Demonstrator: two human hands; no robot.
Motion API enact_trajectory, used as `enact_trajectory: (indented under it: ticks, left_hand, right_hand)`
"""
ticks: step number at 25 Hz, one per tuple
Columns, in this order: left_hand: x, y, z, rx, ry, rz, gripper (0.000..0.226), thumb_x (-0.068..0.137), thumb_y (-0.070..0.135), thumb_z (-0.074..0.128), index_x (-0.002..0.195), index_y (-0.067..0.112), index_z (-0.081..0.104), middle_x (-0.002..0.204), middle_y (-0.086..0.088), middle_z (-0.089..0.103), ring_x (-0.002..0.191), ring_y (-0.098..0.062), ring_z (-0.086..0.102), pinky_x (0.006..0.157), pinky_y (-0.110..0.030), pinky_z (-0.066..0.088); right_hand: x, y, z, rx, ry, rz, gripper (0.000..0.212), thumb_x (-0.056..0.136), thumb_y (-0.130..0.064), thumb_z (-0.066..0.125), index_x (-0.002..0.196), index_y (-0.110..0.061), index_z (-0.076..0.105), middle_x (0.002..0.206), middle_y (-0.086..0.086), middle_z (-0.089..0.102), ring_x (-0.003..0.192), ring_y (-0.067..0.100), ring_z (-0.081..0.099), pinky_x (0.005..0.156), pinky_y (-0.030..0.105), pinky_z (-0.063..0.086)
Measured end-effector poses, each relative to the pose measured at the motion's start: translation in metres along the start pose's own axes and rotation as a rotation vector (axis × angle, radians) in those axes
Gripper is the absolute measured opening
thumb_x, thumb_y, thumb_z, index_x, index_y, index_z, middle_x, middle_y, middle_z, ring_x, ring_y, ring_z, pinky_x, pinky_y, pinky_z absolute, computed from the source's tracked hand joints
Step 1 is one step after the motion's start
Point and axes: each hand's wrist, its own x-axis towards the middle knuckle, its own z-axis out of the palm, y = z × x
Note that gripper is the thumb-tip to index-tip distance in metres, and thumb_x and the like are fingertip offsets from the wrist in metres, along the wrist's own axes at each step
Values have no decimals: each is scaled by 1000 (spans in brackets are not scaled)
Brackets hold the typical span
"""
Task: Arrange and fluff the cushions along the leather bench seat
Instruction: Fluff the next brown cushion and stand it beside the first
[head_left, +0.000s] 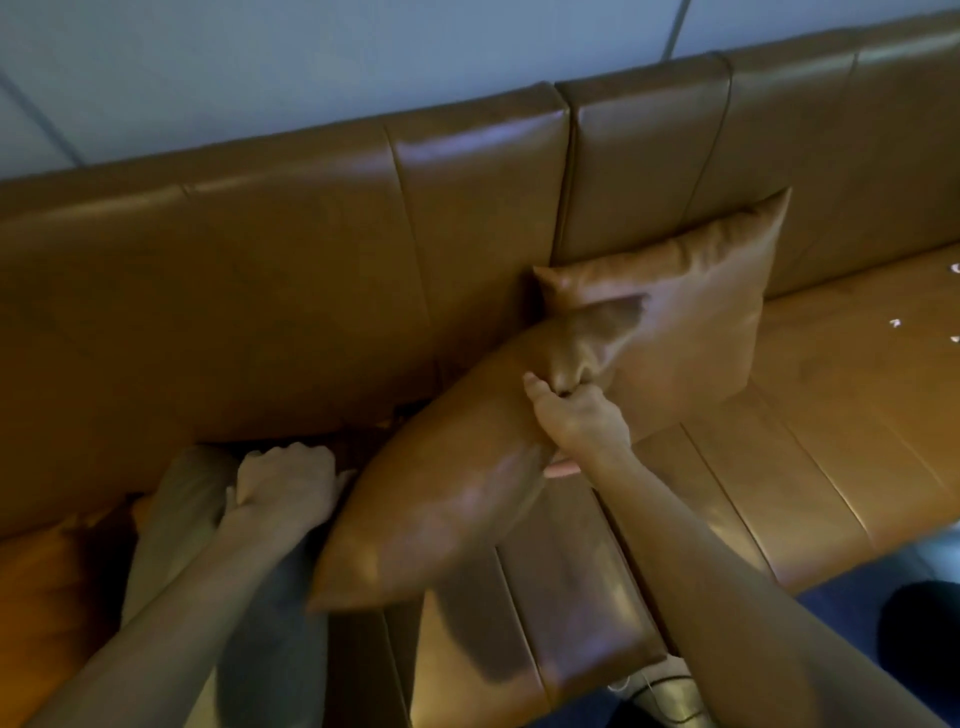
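A pale wall (311, 62) runs behind a long tan leather bench (831, 415), whose padded backrest (260, 270) is split by seams into panels. A strip of dark blue floor (841, 603) shows below the seat's front edge at the lower right. A few small white specks (895, 322) lie on the seat far to the right.

3 cushions are in view. The leather cushion (441, 493) in the middle is lifted off the seat and tilted, its far corner raised toward the backrest. The right hand (582, 421) has its fingers closed tight on that upper corner, bunching the leather into a fold (1 fingertip pokes out under the cushion's edge). The left hand (288, 486) is curled into a loose fist at the cushion's left edge, near the foot of the backrest; whether it actually grips the cushion or the grey cushion beside it cannot be told.

Behind the lifted one, a second leather cushion (701, 322) stands leaning against the backrest, touching the first near the gripped corner. The grey cushion (182, 519) lies under the left forearm at the lower left, with an orange patch (47, 587) of some fabric beside it.
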Motion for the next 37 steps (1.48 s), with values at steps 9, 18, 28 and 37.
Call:
enact_trajectory:
  ticks: [9, 18, 28, 37]
  left_hand:
    - [0, -63, -19, -198, 54, -159, 60, 94, 65, 25, 82, 20, 62, 78, -4, 63, 80, -28, 63, 79, -42, 50]
    - [2, -49, -25, -456, 156, 15, 81, 82, 80, 22, 137, 27, 47, 137, -2, 53, 122, -28, 54, 97, -47, 44]
    - [-8, -51, -32, -531, -64, 174, 108, 61, 93, 42, 150, 44, 8, 162, 11, 8, 146, -25, 25, 111, -53, 32]
    - [20, -70, -34, -500, -163, 223, 77, 88, 53, 58, 152, 40, 18, 152, 5, 32, 137, -21, 37, 110, -44, 36]
  right_hand:
    - [4, -27, 18, 155, -100, 26, 52, 98, -45, 44, 127, -3, 51, 69, 17, 64, 72, 34, 73, 73, 47, 63]
    - [13, -33, 40, 123, 11, -89, 65, 89, -70, 39, 91, -9, 58, 88, 8, 67, 91, 28, 66, 74, 36, 52]
    - [49, -16, 16, 687, 110, -71, 109, 70, -54, 78, 152, -28, 11, 151, 11, 40, 133, 37, 45, 111, 53, 40]
    - [50, -44, 23, 266, 140, -141, 53, 90, -51, 58, 128, -18, 41, 125, 9, 59, 117, 38, 57, 99, 50, 48]
